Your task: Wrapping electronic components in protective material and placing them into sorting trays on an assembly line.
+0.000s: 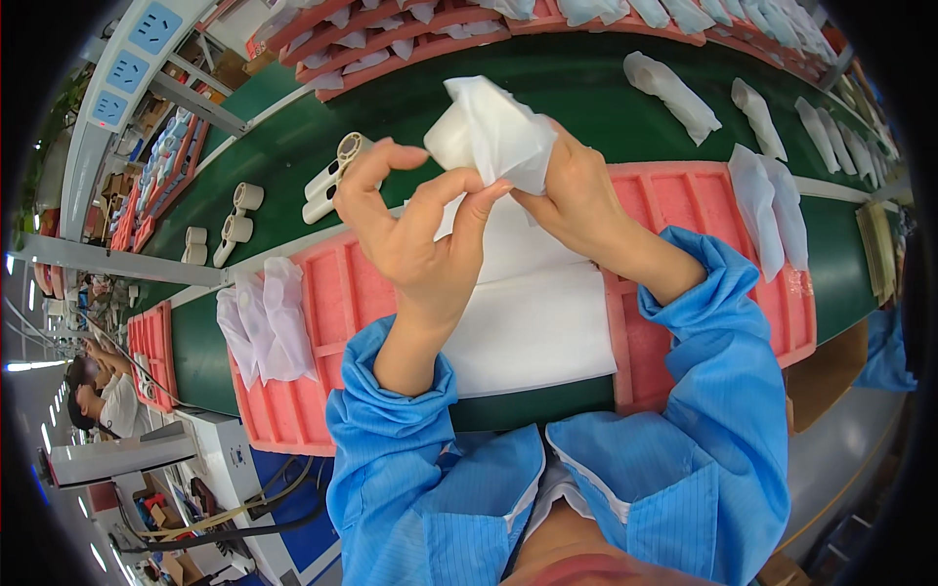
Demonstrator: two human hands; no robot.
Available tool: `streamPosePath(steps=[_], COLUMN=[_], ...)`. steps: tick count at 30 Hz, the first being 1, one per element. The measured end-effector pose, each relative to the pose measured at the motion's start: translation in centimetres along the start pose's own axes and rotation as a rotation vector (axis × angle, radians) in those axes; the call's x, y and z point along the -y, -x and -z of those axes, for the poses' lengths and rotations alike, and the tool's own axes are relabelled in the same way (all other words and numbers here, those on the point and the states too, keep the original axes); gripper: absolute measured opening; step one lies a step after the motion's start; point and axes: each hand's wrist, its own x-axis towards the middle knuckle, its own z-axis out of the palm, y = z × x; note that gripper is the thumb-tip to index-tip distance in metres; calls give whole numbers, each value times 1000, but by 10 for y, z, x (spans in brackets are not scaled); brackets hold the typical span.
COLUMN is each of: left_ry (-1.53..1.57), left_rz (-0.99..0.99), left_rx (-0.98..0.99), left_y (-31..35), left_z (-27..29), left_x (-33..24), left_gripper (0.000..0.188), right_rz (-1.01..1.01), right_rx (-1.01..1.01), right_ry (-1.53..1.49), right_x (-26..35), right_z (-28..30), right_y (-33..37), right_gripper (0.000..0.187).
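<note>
There are two bare hands, one left hand [422,244] and one right hand [578,190], and one white bundle in thin, translucent wrapping [493,137] between them. Two pink, ribbed trays lie nearest: one left tray [344,283] below the left hand, one right tray [674,200] beside the right hand. Three pale lilac wrapped pieces [258,322] lie left of the left hand; three light-blue rectangular socket panels [128,71] sit farther out.
</note>
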Motion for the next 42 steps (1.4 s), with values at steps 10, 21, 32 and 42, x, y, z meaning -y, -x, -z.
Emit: streamPosePath(steps=[10,21,32,42], left_ry=[121,669,-369,441], left_rz=[233,866,592,778], left_rx=[111,132,500,448], left_y=[-16,-14,74,47], left_z=[17,18,8,-27], left_x=[-2,63,198,129], left_gripper=[20,16,68,65], right_rz=[-237,-355,-446,-18], right_rx=[230,667,160,159], right_ry=[-282,-373,728,-148], right_x=[23,-6,-189,-74], right_z=[12,12,7,-28], right_y=[-1,-3,-2,-6], right_gripper=[41,47,62,75])
